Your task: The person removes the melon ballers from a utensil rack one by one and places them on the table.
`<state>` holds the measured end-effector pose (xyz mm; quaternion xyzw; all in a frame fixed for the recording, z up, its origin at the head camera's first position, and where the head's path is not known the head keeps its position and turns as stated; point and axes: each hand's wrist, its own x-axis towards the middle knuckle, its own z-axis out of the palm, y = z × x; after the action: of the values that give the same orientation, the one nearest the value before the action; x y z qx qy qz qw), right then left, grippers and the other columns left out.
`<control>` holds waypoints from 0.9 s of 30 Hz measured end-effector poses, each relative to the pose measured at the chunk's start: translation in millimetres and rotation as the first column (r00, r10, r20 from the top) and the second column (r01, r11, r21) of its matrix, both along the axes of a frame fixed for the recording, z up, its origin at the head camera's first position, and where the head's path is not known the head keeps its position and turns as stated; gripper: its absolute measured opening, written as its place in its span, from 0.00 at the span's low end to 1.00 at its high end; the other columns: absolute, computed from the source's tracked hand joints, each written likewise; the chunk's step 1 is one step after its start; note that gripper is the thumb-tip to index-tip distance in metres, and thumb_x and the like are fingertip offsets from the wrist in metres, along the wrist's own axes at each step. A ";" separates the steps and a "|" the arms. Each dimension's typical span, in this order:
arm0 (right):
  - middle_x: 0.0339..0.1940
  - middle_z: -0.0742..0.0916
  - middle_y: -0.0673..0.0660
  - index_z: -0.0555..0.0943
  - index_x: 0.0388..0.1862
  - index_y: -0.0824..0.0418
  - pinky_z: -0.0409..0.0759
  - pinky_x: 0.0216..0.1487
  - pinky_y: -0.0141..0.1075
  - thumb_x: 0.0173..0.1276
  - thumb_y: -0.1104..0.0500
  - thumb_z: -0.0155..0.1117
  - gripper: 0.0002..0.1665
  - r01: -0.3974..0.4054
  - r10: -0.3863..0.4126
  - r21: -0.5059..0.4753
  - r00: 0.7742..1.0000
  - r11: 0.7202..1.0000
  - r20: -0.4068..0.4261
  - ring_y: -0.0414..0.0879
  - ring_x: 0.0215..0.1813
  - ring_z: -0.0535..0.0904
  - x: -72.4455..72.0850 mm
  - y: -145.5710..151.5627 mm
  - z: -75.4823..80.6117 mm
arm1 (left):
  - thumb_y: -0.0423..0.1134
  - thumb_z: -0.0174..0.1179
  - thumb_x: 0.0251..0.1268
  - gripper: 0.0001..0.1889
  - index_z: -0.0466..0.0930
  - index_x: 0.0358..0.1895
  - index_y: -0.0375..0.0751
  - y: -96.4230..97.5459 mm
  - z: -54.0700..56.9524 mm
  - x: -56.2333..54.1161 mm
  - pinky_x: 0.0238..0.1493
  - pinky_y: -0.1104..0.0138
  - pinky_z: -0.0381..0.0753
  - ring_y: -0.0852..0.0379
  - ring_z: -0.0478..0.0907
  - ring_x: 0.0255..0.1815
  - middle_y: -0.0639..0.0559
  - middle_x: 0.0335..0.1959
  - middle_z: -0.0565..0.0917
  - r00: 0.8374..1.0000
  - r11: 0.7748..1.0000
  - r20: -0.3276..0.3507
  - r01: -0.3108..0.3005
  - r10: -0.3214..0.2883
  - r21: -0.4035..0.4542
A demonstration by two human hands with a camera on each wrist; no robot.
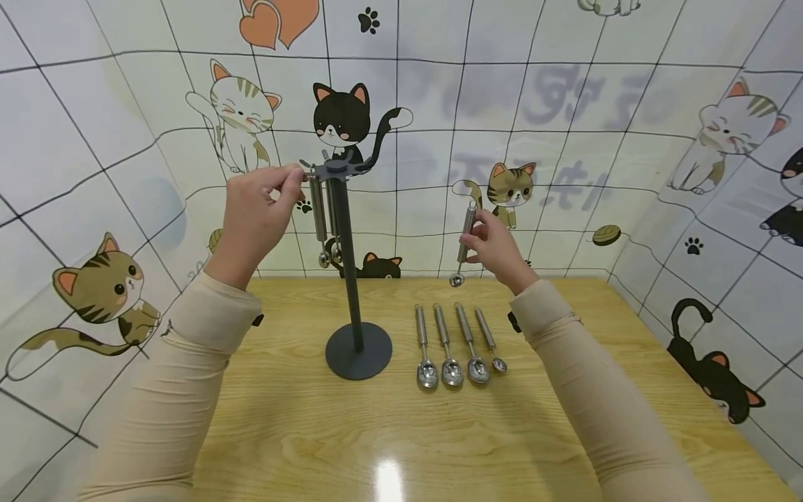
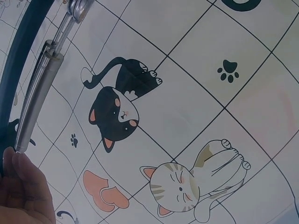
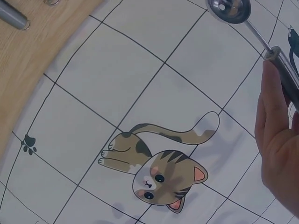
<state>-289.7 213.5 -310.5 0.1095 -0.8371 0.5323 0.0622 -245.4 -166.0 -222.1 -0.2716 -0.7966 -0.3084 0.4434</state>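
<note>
A dark grey stand (image 1: 353,279) with a round base and a ring of hooks on top rises from the table. Small metal melon ballers hang from its left side. My left hand (image 1: 258,213) pinches the top end of the nearest hanging melon baller (image 1: 318,213) beside a hook; the left wrist view shows fingertips at its handle end. Out to the right, my right hand (image 1: 498,249) holds another melon baller (image 1: 467,237) by the handle, its small round bowl (image 3: 231,7) pointing down. The palm side of the right hand is hidden in the head view.
On the wooden table (image 1: 288,432), several metal scoops lie in a row right of the stand: larger scoops (image 1: 452,371) and a smaller one (image 1: 498,364), bowls toward me. A cat-patterned cloth wall (image 1: 426,153) closes off the back and sides.
</note>
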 end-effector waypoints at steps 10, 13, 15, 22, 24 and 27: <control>0.52 0.80 0.68 0.66 0.63 0.66 0.85 0.48 0.49 0.79 0.61 0.56 0.19 0.030 -0.030 0.004 1.000 1.000 0.001 0.61 0.57 0.78 4.3 20.1 -8.5 | 0.39 0.51 0.79 0.21 0.82 0.24 0.35 -0.6 0.6 -1.4 0.28 0.69 0.64 0.49 0.82 0.26 0.45 0.24 0.87 1.000 1.000 -0.021 0.013 -0.013 0.004; 0.50 0.80 0.68 0.66 0.64 0.66 0.86 0.47 0.49 0.79 0.62 0.56 0.19 0.032 -0.032 0.012 0.999 0.999 0.002 0.60 0.55 0.78 4.6 26.4 -12.1 | 0.39 0.50 0.79 0.21 0.81 0.24 0.35 -0.3 1.0 -1.3 0.28 0.69 0.64 0.48 0.83 0.27 0.45 0.24 0.87 1.000 1.000 -0.021 0.015 -0.015 0.006; 0.49 0.80 0.68 0.66 0.64 0.66 0.86 0.46 0.48 0.79 0.62 0.56 0.20 0.034 -0.034 0.022 0.999 0.999 0.004 0.60 0.54 0.79 5.8 30.3 -14.3 | 0.39 0.50 0.79 0.22 0.81 0.23 0.36 -0.2 0.9 -1.4 0.28 0.69 0.64 0.48 0.83 0.27 0.45 0.24 0.87 1.000 1.000 -0.022 0.013 -0.012 0.005; 0.48 0.79 0.70 0.65 0.63 0.69 0.85 0.47 0.51 0.80 0.63 0.55 0.19 0.042 -0.043 0.032 0.999 0.999 0.033 0.61 0.53 0.78 8.8 45.7 -23.7 | 0.38 0.50 0.79 0.21 0.78 0.22 0.37 0.4 0.6 1.0 0.27 0.68 0.62 0.49 0.80 0.25 0.45 0.23 0.87 1.000 1.000 -0.023 0.008 -0.008 -0.004; 0.48 0.79 0.71 0.65 0.63 0.69 0.85 0.49 0.52 0.80 0.62 0.55 0.19 0.045 -0.047 0.036 0.998 0.998 0.045 0.61 0.53 0.77 9.5 50.1 -26.6 | 0.38 0.50 0.79 0.22 0.77 0.20 0.37 0.4 0.6 1.6 0.27 0.68 0.62 0.50 0.80 0.24 0.46 0.23 0.87 1.000 1.000 -0.023 0.007 -0.007 -0.006; 0.48 0.79 0.70 0.65 0.62 0.68 0.85 0.49 0.52 0.80 0.62 0.55 0.18 0.054 -0.057 0.045 0.996 0.998 0.066 0.61 0.52 0.77 10.1 57.4 -30.7 | 0.38 0.50 0.79 0.22 0.76 0.20 0.38 0.5 0.5 1.3 0.27 0.68 0.62 0.49 0.80 0.25 0.45 0.24 0.87 1.000 1.000 -0.022 0.009 -0.009 -0.008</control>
<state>-279.7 270.9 -341.2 0.0694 -0.8528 0.5156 0.0463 -244.2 -165.5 -221.6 -0.2805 -0.7916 -0.3041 0.4497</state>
